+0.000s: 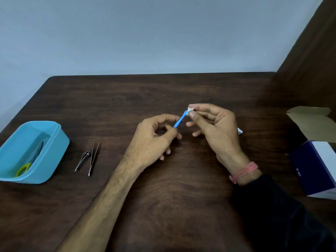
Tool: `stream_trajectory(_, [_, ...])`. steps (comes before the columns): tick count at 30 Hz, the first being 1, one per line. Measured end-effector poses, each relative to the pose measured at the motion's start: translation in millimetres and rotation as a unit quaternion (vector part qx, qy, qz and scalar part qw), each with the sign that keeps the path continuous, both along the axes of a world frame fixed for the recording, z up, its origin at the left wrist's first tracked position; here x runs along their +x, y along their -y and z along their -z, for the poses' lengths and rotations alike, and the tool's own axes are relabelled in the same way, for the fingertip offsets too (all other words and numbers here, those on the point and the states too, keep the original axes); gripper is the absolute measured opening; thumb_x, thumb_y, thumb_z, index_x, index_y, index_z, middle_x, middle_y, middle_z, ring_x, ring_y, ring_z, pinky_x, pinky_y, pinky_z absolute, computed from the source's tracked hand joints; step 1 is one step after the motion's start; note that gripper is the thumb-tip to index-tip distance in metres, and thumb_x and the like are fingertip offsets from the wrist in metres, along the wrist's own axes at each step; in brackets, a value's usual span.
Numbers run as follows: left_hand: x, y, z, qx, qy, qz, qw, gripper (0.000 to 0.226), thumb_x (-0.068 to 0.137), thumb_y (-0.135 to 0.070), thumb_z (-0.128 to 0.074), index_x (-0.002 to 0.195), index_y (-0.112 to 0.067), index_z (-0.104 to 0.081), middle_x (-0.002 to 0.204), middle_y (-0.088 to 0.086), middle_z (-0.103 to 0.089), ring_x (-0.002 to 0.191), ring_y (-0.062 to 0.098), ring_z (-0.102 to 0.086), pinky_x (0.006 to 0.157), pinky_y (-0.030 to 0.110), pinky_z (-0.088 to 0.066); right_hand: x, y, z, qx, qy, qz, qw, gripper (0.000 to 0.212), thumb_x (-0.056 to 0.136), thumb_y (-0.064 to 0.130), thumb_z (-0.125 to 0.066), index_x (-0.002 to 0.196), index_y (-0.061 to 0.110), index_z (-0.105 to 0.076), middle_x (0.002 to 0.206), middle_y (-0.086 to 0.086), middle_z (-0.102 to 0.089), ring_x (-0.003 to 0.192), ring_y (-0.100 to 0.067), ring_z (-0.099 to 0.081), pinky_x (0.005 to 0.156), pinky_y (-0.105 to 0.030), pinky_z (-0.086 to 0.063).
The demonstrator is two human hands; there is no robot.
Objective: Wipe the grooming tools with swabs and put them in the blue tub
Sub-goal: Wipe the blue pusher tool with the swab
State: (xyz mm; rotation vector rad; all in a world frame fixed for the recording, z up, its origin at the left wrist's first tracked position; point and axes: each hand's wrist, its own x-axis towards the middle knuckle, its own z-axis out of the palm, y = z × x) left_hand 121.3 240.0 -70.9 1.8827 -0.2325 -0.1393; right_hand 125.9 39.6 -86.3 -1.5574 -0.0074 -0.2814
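My left hand point(154, 139) pinches the lower end of a thin blue grooming tool point(180, 120) above the middle of the table. My right hand point(214, 124) pinches a small white swab point(190, 110) wrapped around the tool's upper tip. The blue tub point(52, 142) stands at the left and holds scissors with a green handle point(23, 169). A nail clipper point(82, 160) and metal tweezers point(94, 158) lie side by side on the table just right of the tub.
A dark blue and white box point(314, 170) with an open cardboard flap point(312, 120) stands at the right edge. A small white wrapper point(240, 131) peeks out behind my right hand. The dark wooden table point(163, 197) meets a pale wall at the back.
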Motion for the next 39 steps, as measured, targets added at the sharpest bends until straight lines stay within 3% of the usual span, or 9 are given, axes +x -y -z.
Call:
stream_trajectory(6, [-1, 2, 3, 0.007, 0.017, 0.008, 1.0, 0.036, 0.106, -0.01, -0.068, 0.129, -0.037, -0.076, 0.1, -0.008, -0.083, 0.074, 0.017, -0.082, 0.039, 0.024, -0.05, -1, 0, -3, 0.036, -0.014, 0.009, 0.999, 0.015, 0.101, 0.011, -0.08, 0.115, 0.006, -0.082, 0.105, -0.006, -0.086, 0.08, -0.021, -0.082, 0.056, -0.025, -0.061])
stream_trajectory(12, [0, 2, 6, -0.013, 0.044, 0.015, 0.999, 0.034, 0.108, -0.013, -0.07, 0.136, -0.033, -0.075, 0.102, -0.008, -0.081, 0.085, 0.017, -0.083, 0.04, 0.026, -0.052, -1, 1, -7, 0.058, -0.032, 0.009, 0.998, 0.021, 0.101, 0.016, -0.08, 0.119, 0.005, -0.08, 0.101, -0.009, -0.086, 0.077, -0.02, -0.081, 0.054, -0.024, -0.06])
stream_trajectory(21, [0, 1, 8, -0.003, 0.047, 0.013, 0.999, 0.035, 0.108, -0.015, -0.07, 0.137, -0.034, -0.076, 0.104, -0.01, -0.081, 0.082, 0.013, -0.08, 0.041, 0.026, -0.054, -1, 9, -8, 0.069, -0.024, -0.045, 0.996, 0.011, 0.103, 0.011, -0.075, 0.111, 0.01, -0.083, 0.106, -0.012, -0.085, 0.086, -0.018, -0.08, 0.059, -0.022, -0.058])
stream_trajectory(27, [-2, 1, 5, 0.011, 0.053, 0.021, 0.998, 0.035, 0.11, -0.016, -0.068, 0.127, -0.046, -0.077, 0.102, -0.013, -0.082, 0.076, 0.01, -0.075, 0.042, 0.026, -0.053, 3, 15, -5, 0.063, -0.03, -0.089, 0.994, 0.016, 0.106, 0.008, -0.07, 0.107, 0.02, -0.081, 0.105, -0.006, -0.074, 0.088, -0.008, -0.064, 0.064, -0.021, -0.054])
stream_trajectory(33, [-1, 3, 7, 0.0, 0.031, 0.002, 1.0, 0.02, 0.111, -0.029, -0.067, 0.125, -0.031, -0.082, 0.097, -0.009, -0.083, 0.071, 0.009, -0.073, 0.044, 0.029, -0.055, 4, 13, -1, -0.007, 0.002, -0.085, 0.996, 0.017, 0.106, 0.009, -0.072, 0.106, 0.023, -0.083, 0.096, 0.002, -0.073, 0.08, -0.011, -0.059, 0.059, -0.025, -0.054])
stream_trajectory(39, [0, 3, 6, 0.006, 0.024, -0.017, 1.0, 0.014, 0.107, -0.029, -0.073, 0.115, -0.028, -0.085, 0.094, -0.01, -0.084, 0.076, 0.01, -0.076, 0.044, 0.027, -0.055, 3, 13, -1, -0.019, 0.001, -0.055, 0.998, 0.014, 0.104, 0.008, -0.075, 0.104, 0.018, -0.084, 0.092, 0.007, -0.075, 0.076, -0.006, -0.061, 0.052, -0.026, -0.055])
